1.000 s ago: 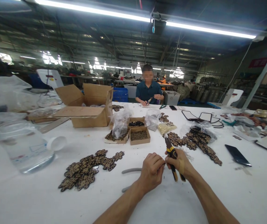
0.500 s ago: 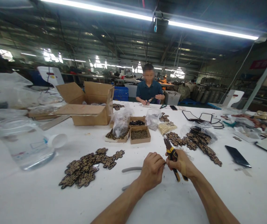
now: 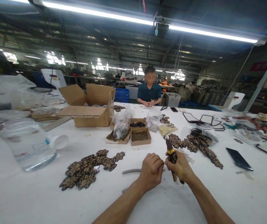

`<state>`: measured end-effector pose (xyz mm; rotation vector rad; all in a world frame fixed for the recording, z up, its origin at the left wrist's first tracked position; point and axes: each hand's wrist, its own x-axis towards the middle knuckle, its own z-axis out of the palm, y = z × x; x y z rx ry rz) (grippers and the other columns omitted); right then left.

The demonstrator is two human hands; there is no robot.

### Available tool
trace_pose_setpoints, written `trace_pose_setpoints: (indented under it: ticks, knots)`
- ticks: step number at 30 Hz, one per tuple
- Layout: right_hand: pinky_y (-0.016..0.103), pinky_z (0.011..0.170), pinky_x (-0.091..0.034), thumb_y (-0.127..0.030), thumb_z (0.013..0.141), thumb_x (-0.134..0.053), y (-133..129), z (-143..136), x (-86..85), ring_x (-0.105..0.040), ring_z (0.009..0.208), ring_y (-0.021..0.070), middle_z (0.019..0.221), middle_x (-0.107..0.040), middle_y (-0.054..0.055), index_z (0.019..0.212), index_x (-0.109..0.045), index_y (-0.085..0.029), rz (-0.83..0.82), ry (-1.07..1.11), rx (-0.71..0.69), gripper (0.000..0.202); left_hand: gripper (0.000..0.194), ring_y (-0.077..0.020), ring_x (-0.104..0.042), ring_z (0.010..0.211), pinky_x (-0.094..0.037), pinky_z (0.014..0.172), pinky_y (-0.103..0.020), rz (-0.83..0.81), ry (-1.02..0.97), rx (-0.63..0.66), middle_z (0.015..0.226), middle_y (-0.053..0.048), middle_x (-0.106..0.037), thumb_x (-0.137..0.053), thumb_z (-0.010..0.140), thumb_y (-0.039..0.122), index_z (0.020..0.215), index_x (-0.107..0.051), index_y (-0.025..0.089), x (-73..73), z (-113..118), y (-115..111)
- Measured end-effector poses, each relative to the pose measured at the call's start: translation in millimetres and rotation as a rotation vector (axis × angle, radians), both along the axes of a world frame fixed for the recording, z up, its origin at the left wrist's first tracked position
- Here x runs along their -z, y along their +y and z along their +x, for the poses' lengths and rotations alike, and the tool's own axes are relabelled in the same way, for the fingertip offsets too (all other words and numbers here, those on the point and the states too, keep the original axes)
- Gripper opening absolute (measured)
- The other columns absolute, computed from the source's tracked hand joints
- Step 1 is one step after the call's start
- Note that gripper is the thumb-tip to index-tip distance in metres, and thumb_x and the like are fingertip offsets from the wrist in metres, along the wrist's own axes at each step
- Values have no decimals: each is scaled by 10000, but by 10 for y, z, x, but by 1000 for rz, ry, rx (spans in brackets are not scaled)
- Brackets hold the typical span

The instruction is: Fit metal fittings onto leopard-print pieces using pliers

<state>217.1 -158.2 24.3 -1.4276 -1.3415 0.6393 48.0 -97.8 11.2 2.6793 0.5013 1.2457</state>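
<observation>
My right hand [image 3: 179,166] is wrapped round black and yellow pliers [image 3: 171,152], their jaws pointing up and away. Just left of it, my left hand [image 3: 150,170] is closed, thumb and fingertips pinched on something small and dark, mostly hidden. A grey curved handle [image 3: 131,171] lies on the white table partly behind my left hand. Leopard-patterned pieces [image 3: 84,171] are heaped at the left, and more patterned pieces [image 3: 204,147] spread at the right. Beyond my hands stands a small box of brass-coloured bits [image 3: 140,137].
A clear water jug [image 3: 28,149] and an open carton [image 3: 92,115] stand at the left. A black phone [image 3: 239,158] lies at the right. Plastic bags [image 3: 121,124] sit mid-table. Across the table, a person [image 3: 149,90] sits with both hands together.
The pliers in my right hand have tilted slightly, their handles closer together. My left hand stays nearly in place. The person opposite has brought both hands together.
</observation>
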Motion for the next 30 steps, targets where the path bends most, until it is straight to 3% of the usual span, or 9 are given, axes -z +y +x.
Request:
trace_pose_setpoints:
  ticks: [10, 13, 16, 19, 21, 23, 25, 28, 30]
  knots:
    - [250, 504, -430, -274, 781, -654, 13, 58, -7, -550, 491, 139, 549, -610, -25, 943, -593, -150, -48, 89, -49, 213, 125, -200, -546, 776, -391, 699, -358, -28, 30, 25, 783, -67, -603, -509, 877, 127, 848, -618, 179, 28, 39, -33]
    - [215, 417, -337, -255, 740, -694, 31, 131, 23, -562, 488, 139, 612, -625, -8, 974, -598, -142, -171, 320, -45, 277, 123, -200, -545, 790, -389, 713, -360, -34, 20, -5, 799, -70, -609, -507, 889, 140, 865, -622, 176, 25, 9, 8]
    - [186, 369, -255, -229, 671, -750, 10, 253, -2, -618, 559, 150, 832, -670, 48, 1013, -604, -141, -276, 639, -159, 383, 130, -200, -544, 798, -383, 717, -359, -6, 9, -50, 814, -74, -614, -501, 902, 149, 873, -626, 170, -7, -54, 90]
    - [172, 371, -284, -224, 670, -776, -21, 305, -22, -649, 664, 157, 980, -674, 73, 1063, -606, -165, -195, 845, -239, 432, 136, -202, -545, 808, -385, 727, -359, 37, -3, -90, 824, -77, -618, -499, 902, 140, 878, -630, 165, -57, -132, 174]
    - [188, 401, -357, -264, 706, -763, -25, 264, 13, -647, 649, 161, 909, -681, 67, 1066, -605, -166, -221, 887, -231, 405, 139, -202, -547, 812, -390, 737, -359, 59, -19, -120, 826, -77, -618, -501, 897, 126, 877, -633, 163, -83, -180, 218]
    - [221, 436, -410, -307, 732, -734, -12, 187, 79, -630, 572, 161, 749, -662, 45, 1023, -606, -142, -335, 858, -232, 358, 143, -201, -546, 803, -391, 736, -357, 77, -37, -155, 816, -76, -615, -502, 891, 114, 866, -634, 164, -97, -225, 252]
    - [214, 401, -355, -340, 751, -697, 10, 125, 132, -615, 514, 166, 677, -646, 39, 1013, -593, -130, -395, 751, -248, 352, 150, -201, -547, 794, -389, 727, -352, 92, -52, -182, 804, -74, -612, -503, 887, 104, 859, -636, 166, -100, -269, 283]
    - [198, 381, -268, -373, 792, -647, 49, 119, 120, -633, 542, 179, 749, -681, 59, 1103, -566, -140, -349, 483, -259, 397, 146, -205, -555, 803, -391, 719, -345, 103, -86, -202, 807, -73, -614, -509, 888, 106, 873, -640, 170, -103, -337, 337]
    - [214, 431, -341, -373, 824, -620, 88, 164, 74, -651, 612, 187, 808, -694, 61, 1174, -554, -154, -280, 257, -262, 418, 135, -205, -559, 813, -397, 723, -342, 97, -125, -212, 811, -73, -615, -516, 894, 118, 874, -638, 171, -117, -382, 378]
